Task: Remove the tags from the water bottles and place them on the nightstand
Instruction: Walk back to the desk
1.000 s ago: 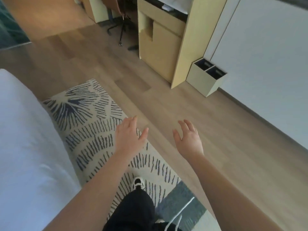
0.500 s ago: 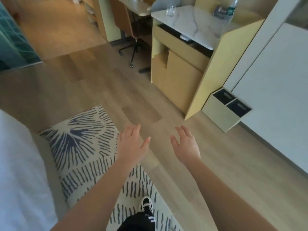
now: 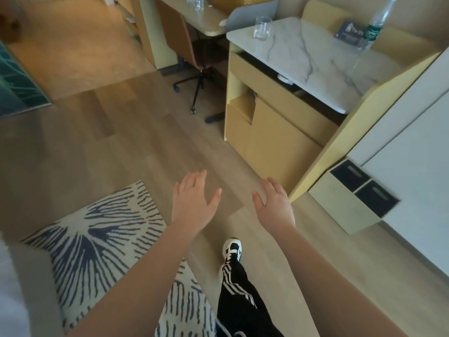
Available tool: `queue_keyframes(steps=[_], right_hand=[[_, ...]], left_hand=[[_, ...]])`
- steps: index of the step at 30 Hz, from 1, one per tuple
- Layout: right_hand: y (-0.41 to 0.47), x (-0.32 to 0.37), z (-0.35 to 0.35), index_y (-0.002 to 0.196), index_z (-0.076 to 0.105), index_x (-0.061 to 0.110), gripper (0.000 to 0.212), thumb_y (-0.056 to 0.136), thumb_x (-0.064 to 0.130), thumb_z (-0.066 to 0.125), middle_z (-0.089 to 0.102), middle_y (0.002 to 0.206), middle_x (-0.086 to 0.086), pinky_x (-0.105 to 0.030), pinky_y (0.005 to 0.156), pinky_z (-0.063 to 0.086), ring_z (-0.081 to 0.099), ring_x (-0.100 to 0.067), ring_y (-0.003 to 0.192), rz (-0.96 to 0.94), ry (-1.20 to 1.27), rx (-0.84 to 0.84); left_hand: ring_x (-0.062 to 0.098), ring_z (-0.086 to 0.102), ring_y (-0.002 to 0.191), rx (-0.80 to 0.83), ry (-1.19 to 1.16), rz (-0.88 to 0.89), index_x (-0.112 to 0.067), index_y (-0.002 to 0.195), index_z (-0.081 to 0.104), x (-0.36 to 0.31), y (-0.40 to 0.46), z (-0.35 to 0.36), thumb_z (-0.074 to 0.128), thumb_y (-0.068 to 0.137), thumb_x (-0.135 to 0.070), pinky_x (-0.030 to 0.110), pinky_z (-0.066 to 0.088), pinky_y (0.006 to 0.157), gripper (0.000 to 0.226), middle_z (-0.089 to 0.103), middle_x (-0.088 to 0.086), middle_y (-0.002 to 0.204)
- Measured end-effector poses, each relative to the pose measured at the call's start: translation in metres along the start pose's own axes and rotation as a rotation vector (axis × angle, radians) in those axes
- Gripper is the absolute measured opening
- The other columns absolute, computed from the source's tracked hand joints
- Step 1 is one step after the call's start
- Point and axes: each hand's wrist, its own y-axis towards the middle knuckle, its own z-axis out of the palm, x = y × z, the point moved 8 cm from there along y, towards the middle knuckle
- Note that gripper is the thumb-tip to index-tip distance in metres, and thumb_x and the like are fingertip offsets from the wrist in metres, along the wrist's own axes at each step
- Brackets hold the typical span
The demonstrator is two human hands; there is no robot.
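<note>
A clear water bottle (image 3: 375, 27) with a green label stands at the far right of a marble-topped cabinet (image 3: 313, 62), with a dark tag card (image 3: 349, 32) beside it. More bottles (image 3: 196, 2) show dimly on the desk at the top edge. My left hand (image 3: 194, 203) and my right hand (image 3: 274, 203) hover over the wooden floor, fingers spread, both empty and far short of the cabinet. No nightstand can be made out.
A drinking glass (image 3: 262, 27) stands on the marble top's left end. A brown office chair (image 3: 192, 57) sits under the desk (image 3: 206, 23). A patterned rug (image 3: 97, 234) lies at lower left, a two-slot bin (image 3: 352, 198) at right, and my shoe (image 3: 232, 249) steps forward.
The view has tilted up and moved toward the cabinet, bringing its marble top, the glass and the bottle into sight. Both hands stay open and empty; my foot has stepped forward.
</note>
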Motion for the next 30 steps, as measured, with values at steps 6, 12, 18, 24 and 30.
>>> queue_keyframes(steps=[6,12,18,24,30], right_hand=[[0.172,0.018,0.016,0.139,0.041,0.018,0.047,0.097,0.036,0.043,0.032,0.151,-0.003,-0.036,0.106,0.031,0.035,-0.025,0.132,-0.019,-0.003,0.060],[0.340,0.075,0.013,0.140,0.041,0.016,0.048,0.096,0.036,0.043,0.034,0.150,-0.005,-0.037,0.107,0.031,0.036,-0.026,0.133,-0.128,-0.015,0.085],[0.469,0.119,0.037,0.142,0.039,0.019,0.050,0.097,0.040,0.041,0.031,0.152,-0.003,-0.036,0.112,0.026,0.030,-0.021,0.138,-0.173,-0.037,0.107],[0.604,0.163,0.090,0.143,0.038,0.020,0.052,0.097,0.043,0.039,0.031,0.153,-0.002,-0.040,0.115,0.026,0.027,-0.020,0.140,-0.175,-0.077,0.116],[0.762,0.243,0.133,0.143,0.038,0.022,0.050,0.097,0.042,0.042,0.030,0.154,-0.001,-0.038,0.114,0.024,0.025,-0.019,0.142,-0.122,-0.083,0.095]], left_hand=[[0.022,0.028,0.142,-0.013,0.039,-0.068,-0.020,0.148,0.031,0.023,0.163,0.006,0.040,0.092,-0.058,0.048,0.020,0.116,0.068,0.038,0.006,0.152],[0.026,0.035,0.138,-0.126,0.011,-0.144,-0.018,0.144,0.039,0.046,0.318,-0.020,0.044,0.090,-0.058,0.052,0.026,0.113,0.067,0.045,0.008,0.146],[0.027,0.032,0.140,-0.155,-0.013,-0.202,-0.015,0.144,0.039,0.082,0.438,-0.029,0.048,0.091,-0.054,0.050,0.023,0.114,0.067,0.044,0.011,0.147],[0.025,0.032,0.140,-0.167,-0.018,-0.206,-0.015,0.145,0.038,0.138,0.569,-0.030,0.048,0.091,-0.053,0.050,0.021,0.114,0.066,0.043,0.010,0.148],[0.021,0.026,0.143,-0.108,0.000,-0.174,-0.019,0.148,0.031,0.207,0.736,-0.056,0.041,0.093,-0.057,0.047,0.019,0.116,0.068,0.036,0.005,0.153]])
